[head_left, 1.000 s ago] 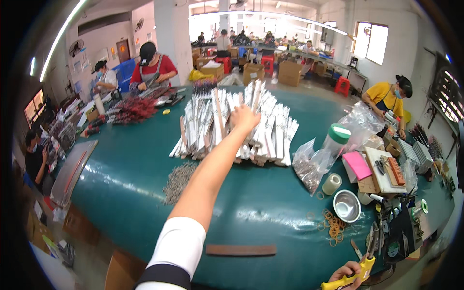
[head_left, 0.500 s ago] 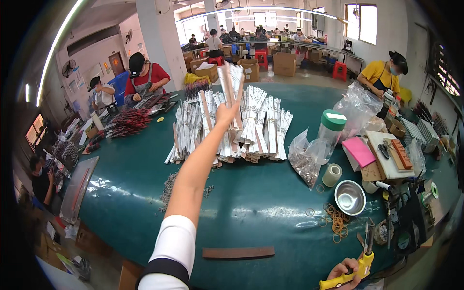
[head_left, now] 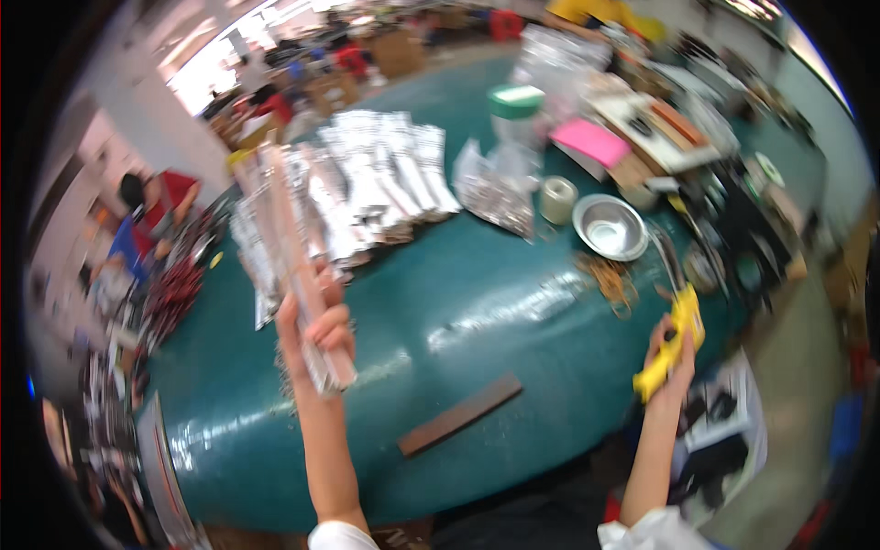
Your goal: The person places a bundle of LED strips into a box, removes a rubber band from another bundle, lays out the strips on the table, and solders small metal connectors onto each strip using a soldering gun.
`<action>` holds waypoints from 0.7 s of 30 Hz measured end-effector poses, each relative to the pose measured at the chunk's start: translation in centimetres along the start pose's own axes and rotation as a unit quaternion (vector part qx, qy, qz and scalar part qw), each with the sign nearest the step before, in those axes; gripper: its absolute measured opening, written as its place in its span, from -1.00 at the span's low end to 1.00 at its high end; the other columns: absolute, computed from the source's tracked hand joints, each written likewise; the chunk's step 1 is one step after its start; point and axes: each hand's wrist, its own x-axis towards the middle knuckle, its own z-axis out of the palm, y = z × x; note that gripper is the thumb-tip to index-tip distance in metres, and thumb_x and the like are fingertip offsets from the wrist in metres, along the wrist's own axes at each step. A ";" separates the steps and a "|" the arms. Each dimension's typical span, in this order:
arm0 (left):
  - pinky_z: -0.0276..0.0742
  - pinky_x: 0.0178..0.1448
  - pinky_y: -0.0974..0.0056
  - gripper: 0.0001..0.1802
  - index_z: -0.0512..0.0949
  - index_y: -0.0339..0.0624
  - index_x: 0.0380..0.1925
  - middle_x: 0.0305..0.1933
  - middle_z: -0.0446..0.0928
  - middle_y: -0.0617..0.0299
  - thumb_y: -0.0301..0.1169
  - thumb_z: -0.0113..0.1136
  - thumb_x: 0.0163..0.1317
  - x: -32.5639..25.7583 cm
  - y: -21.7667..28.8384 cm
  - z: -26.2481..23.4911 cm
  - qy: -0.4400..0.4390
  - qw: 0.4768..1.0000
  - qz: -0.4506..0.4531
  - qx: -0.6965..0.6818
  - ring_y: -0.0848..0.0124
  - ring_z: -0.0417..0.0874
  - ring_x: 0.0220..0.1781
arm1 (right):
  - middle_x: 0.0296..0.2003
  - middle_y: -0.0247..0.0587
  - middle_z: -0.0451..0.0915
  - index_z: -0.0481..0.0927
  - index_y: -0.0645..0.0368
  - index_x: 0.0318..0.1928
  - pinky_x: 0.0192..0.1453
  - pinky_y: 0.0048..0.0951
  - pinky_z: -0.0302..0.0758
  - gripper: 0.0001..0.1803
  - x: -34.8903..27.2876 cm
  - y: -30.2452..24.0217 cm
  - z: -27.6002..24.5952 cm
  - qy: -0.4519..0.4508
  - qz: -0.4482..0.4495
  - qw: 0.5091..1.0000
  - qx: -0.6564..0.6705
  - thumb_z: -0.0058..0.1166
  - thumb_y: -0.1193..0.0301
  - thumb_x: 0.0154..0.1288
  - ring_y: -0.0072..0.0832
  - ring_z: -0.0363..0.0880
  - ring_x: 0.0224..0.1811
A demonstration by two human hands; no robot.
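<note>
Nearest, at six o'clock on the green desk (head_left: 412, 316), a flat dark bar (head_left: 461, 415) is seen lying aslant, touched by neither hand. Near four o'clock, a yellow gun-shaped tool (head_left: 686, 313) is gripped by the right hand (head_left: 671, 356), the fingers wrapped around its handle and its tip aimed between eleven and twelve. Between eight and nine o'clock, a bundle of pale strips (head_left: 295, 252) is held off the desk by the left hand (head_left: 321, 316), which is closed around its lower part. Half a second ago the bundle was held at arm's length over the pile; it has now been drawn back toward the body, so the fetching can be judged done. Its long axis is run from between five and six up to between eleven and twelve, the far end blurred. Farther off, a metal bowl (head_left: 611, 227) is placed between two and three, and the strip pile (head_left: 385, 179) is spread between ten and twelve.
</note>
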 end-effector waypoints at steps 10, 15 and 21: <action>0.50 -0.40 0.31 -0.40 0.22 -0.28 0.10 -0.36 0.46 0.08 -0.53 0.25 0.07 -2.2 -4.5 2.4 0.110 0.861 0.074 0.491 0.36 0.55 -0.46 | -0.05 0.01 0.56 0.38 0.27 0.13 0.07 -0.22 0.61 -0.57 6.4 -3.0 0.0 0.049 0.013 0.990 -0.133 0.08 0.31 0.36 -0.23 0.58 -0.05; 0.50 -0.41 0.31 -0.44 0.21 -0.27 0.04 -0.39 0.47 0.09 -0.59 0.24 0.05 -2.8 -4.6 2.9 0.104 0.860 0.037 0.499 0.38 0.54 -0.50 | -0.12 0.04 0.56 0.47 0.25 0.01 -0.05 -0.05 0.61 -0.66 4.7 -5.9 3.1 0.078 0.113 0.911 -0.389 0.09 0.31 0.33 -0.16 0.63 -0.18; 0.51 -0.38 0.33 -0.47 0.22 -0.26 0.02 -0.36 0.48 0.12 -0.55 0.26 0.07 -2.3 -4.5 2.0 0.095 0.857 0.035 0.506 0.40 0.55 -0.48 | -0.59 -0.06 0.62 0.62 0.27 -0.41 -0.31 -0.19 0.60 -0.51 1.7 -4.7 8.1 0.056 -0.232 0.141 -0.961 0.08 0.02 0.27 -0.14 0.68 -0.43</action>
